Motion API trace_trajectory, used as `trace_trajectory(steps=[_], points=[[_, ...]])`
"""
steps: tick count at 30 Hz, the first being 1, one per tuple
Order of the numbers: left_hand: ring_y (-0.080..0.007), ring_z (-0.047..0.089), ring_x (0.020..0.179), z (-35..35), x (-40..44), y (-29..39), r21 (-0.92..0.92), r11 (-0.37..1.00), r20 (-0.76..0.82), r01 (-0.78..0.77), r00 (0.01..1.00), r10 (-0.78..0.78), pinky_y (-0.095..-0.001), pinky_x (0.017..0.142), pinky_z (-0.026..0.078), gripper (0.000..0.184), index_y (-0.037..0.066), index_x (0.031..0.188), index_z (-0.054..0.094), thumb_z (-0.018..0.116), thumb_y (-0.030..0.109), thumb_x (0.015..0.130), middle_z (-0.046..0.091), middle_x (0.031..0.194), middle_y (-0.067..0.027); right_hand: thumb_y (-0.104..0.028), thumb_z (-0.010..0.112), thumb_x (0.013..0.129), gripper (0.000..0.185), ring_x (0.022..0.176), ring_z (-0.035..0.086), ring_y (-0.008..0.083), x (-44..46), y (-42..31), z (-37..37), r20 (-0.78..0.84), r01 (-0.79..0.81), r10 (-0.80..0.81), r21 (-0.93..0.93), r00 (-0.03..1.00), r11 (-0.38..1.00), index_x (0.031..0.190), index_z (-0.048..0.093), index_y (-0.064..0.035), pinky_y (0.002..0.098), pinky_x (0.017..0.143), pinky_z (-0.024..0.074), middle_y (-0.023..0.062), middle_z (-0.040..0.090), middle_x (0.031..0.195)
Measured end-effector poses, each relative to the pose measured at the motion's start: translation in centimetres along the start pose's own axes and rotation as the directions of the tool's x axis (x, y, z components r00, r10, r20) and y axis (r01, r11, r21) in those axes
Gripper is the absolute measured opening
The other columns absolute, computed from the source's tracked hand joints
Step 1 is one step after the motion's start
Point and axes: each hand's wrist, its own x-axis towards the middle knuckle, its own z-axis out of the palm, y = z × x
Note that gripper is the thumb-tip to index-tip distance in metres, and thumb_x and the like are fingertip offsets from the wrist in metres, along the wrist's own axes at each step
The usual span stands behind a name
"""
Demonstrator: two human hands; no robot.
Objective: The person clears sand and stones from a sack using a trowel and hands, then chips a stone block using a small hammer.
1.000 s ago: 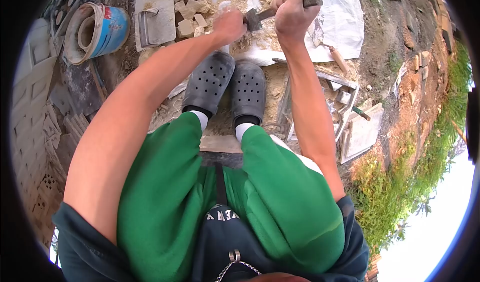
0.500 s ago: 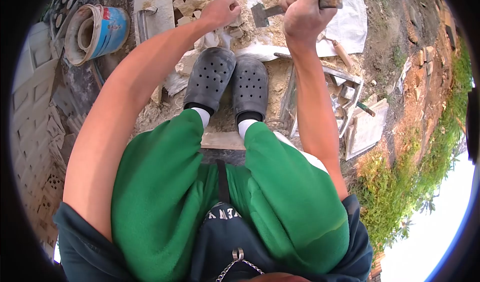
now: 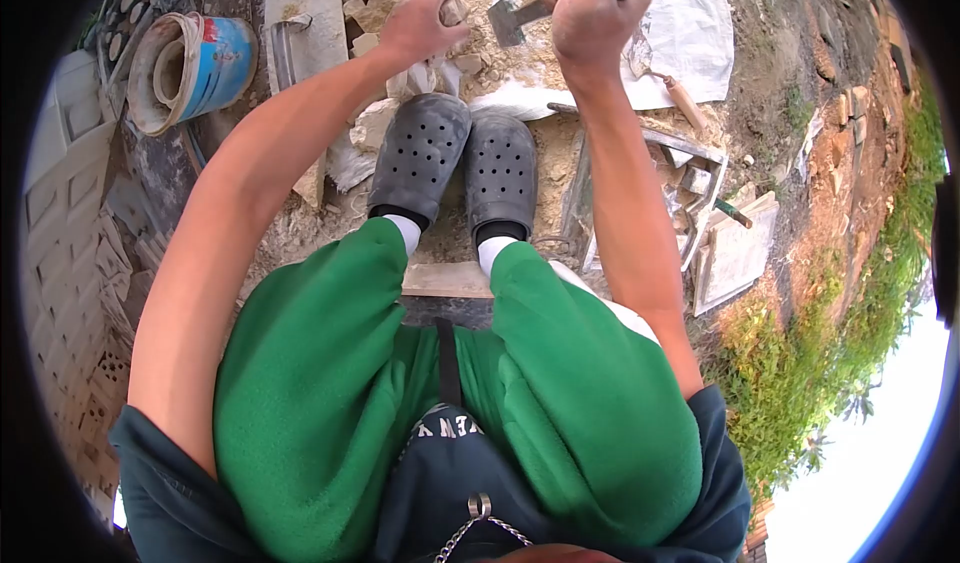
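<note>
A small pale stone chunk sits in the curled fingers of my left hand, low over rubble at the top of the view. My right hand is wrapped round the handle of a hammer. The hammer's metal head points left toward the stone, apart from it, and the handle's butt sticks out right of my fist. Under both hands lie broken pale stones and sandy dust on a white sheet. My grey clogs stand just below.
A blue and white bucket stands at the left beside a pale board. A wooden-handled tool lies on the sheet's edge at right. Below it is a metal frame with stone bits, near stacked flat tiles.
My left hand has shifted slightly left and turned, so the stone chunk now shows in its fingers. My right hand and the hammer have moved a little left and up.
</note>
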Motion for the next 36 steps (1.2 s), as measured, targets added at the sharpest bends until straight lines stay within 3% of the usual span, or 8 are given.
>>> trace_trajectory(steps=[5,10,12,13,20,23,25,36], points=[[-0.0354,0.056,0.114,0.0,1.3,-0.3,0.079,0.979,-0.047,0.189,0.981,-0.186,-0.0459,0.097,0.046,0.048,0.010,0.123,0.060,0.071,0.029,0.081,0.060,0.119,-0.0127,-0.014,0.046,0.099,0.043,0.044,0.036,0.0096,0.5,1.6,-0.7,0.008,-0.009,0.009,0.028,1.000,1.000,0.057,0.040,-0.0093,0.0280,0.044,0.0282,-0.0010,0.040,0.051],[-0.0268,0.056,0.118,1.0,1.6,1.3,0.311,0.911,-0.056,-0.270,0.952,0.301,-0.0461,0.106,0.035,0.030,0.013,0.110,0.070,0.069,0.023,0.081,0.063,0.118,-0.0093,-0.015,0.051,0.099,0.040,0.041,0.031,0.0083,1.5,-1.2,-0.6,-0.149,-0.093,0.118,0.168,0.982,0.981,0.061,0.039,-0.0134,0.0276,0.041,0.0268,-0.0047,0.032,0.051],[-0.0259,0.057,0.116,1.5,1.5,2.5,0.403,0.881,0.073,-0.246,0.969,0.237,-0.0463,0.107,0.032,0.022,0.014,0.102,0.072,0.067,0.023,0.082,0.065,0.114,-0.0079,-0.016,0.050,0.099,0.041,0.040,0.028,0.0080,1.9,-1.2,-0.8,-0.024,-0.089,0.123,0.557,0.992,0.826,0.060,0.038,-0.0145,0.0276,0.040,0.0243,-0.0050,0.031,0.050],[-0.0251,0.058,0.114,1.6,1.5,3.1,0.490,0.838,0.196,-0.238,0.967,0.161,-0.0465,0.109,0.029,0.016,0.015,0.095,0.075,0.066,0.024,0.084,0.067,0.109,-0.0065,-0.016,0.050,0.099,0.041,0.040,0.026,0.0080,1.8,-2.0,-1.1,-0.136,-0.094,0.125,0.217,0.983,0.972,0.060,0.037,-0.0147,0.0277,0.040,0.0237,-0.0051,0.031,0.050],[-0.0216,0.062,0.107,3.0,0.7,3.4,0.414,0.868,0.310,-0.275,0.939,0.149,-0.0526,0.113,0.023,0.020,0.013,0.095,0.072,0.055,0.009,0.086,0.071,0.097,-0.0080,-0.017,0.051,0.099,0.040,0.040,0.026,0.0081,1.0,-2.6,-0.2,-0.181,-0.075,0.112,0.202,0.977,0.976,0.061,0.038,-0.0141,0.0273,0.040,0.0238,-0.0049,0.031,0.050],[-0.0174,0.060,0.110,3.5,-0.1,2.0,0.346,0.899,0.024,-0.270,0.960,0.279,-0.0488,0.115,0.022,0.017,0.014,0.095,0.074,0.060,0.022,0.089,0.069,0.100,-0.0026,-0.016,0.050,0.100,0.040,0.041,0.028,0.0078,0.4,0.1,-0.7,0.035,-0.032,0.005,0.847,0.999,0.531,0.061,0.040,-0.0127,0.0273,0.040,0.0246,-0.0043,0.033,0.051],[-0.0159,0.055,0.118,2.2,-0.5,2.2,0.377,0.898,-0.012,-0.227,0.968,0.249,-0.0494,0.118,0.016,0.019,0.014,0.099,0.073,0.060,0.024,0.089,0.066,0.110,0.0016,-0.015,0.050,0.101,0.040,0.042,0.031,0.0076,-0.6,-1.6,-0.2,-0.137,-0.089,0.107,0.131,0.985,0.987,0.062,0.042,-0.0113,0.0275,0.041,0.0253,-0.0038,0.035,0.051],[-0.0180,0.042,0.135,2.7,-0.7,2.3,0.414,0.891,-0.007,-0.186,0.978,0.208,-0.0528,0.117,0.011,0.020,0.015,0.099,0.076,0.062,0.026,0.089,0.057,0.130,-0.0006,-0.017,0.048,0.099,0.042,0.047,0.037,0.0080,-0.2,1.9,1.6,-0.030,0.046,-0.045,0.023,0.999,0.999,0.058,0.042,-0.0085,0.0281,0.046,0.0270,-0.0021,0.041,0.052]])
